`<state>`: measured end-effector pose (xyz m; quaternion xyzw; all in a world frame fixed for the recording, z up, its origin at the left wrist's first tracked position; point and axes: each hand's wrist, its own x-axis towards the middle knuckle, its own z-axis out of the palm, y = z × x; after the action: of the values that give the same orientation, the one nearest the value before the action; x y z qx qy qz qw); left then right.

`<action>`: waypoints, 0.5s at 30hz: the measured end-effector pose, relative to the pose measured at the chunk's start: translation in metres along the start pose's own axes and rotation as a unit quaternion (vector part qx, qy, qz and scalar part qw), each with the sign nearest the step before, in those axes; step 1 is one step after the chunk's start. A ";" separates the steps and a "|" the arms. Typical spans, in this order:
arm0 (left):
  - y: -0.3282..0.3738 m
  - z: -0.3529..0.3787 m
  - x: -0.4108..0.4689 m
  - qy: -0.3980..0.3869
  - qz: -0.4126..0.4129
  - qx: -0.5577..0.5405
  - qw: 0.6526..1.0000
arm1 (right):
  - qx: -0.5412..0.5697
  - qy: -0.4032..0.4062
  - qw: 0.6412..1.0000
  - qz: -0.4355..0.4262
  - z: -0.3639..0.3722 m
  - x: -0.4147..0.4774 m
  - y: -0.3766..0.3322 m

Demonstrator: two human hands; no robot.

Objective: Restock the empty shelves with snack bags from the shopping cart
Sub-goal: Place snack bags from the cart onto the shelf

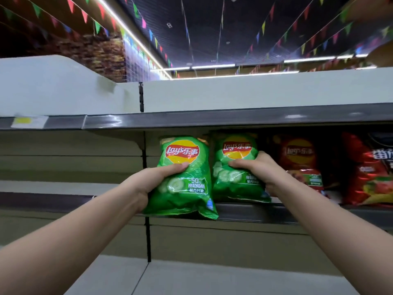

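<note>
Both forearms reach up and forward from the bottom corners. Left hand (152, 180) grips the left green chip bag (187, 196) at its left side, fingers curled round the front and thumb hidden behind. The bag's bottom edge hangs in front of the middle shelf (244, 211) rail, so it looks not seated yet. Right hand (258, 170) grips the right green chip bag (235, 185) from its right side, fingers across the front. That bag appears to stand on the shelf board, just beside the dark red chip bag (297, 158); a bright red bag (365, 173) stands further right. The green bags are touching or nearly touching. Step in hand, by my read: seat both bags upright, facing out. To do it well, lift the left bag clear of the rail, push it back until its base sits flat, keep it tight against its twin, and let go gently so neither topples forward. The bags are puffy and slippery, so don't squeeze. The shelf bay to the left is bare. The top shelf (212, 119) above holds nothing visible, with a yellow price tag (23, 121) on its rail. Cart not in view.
</note>
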<state>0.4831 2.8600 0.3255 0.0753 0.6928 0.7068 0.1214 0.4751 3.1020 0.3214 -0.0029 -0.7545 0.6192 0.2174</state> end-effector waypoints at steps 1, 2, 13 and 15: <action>0.001 0.003 0.006 -0.001 0.001 0.003 1.000 | -0.010 0.011 1.000 0.006 -0.001 0.007 0.001; 0.002 0.006 0.011 -0.001 -0.001 0.004 1.000 | -0.015 0.024 1.000 0.010 -0.002 0.015 0.004; 0.006 0.010 0.113 -0.004 0.002 0.022 1.000 | -0.038 0.057 0.997 0.018 0.005 0.077 0.034; 0.004 0.009 0.135 0.002 0.009 0.018 1.000 | -0.047 0.072 0.996 -0.014 0.009 0.085 0.040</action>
<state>0.3554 2.9061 0.3211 0.0822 0.7051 0.6953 0.1124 0.3841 3.1266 0.3101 -0.0473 -0.7652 0.5781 0.2792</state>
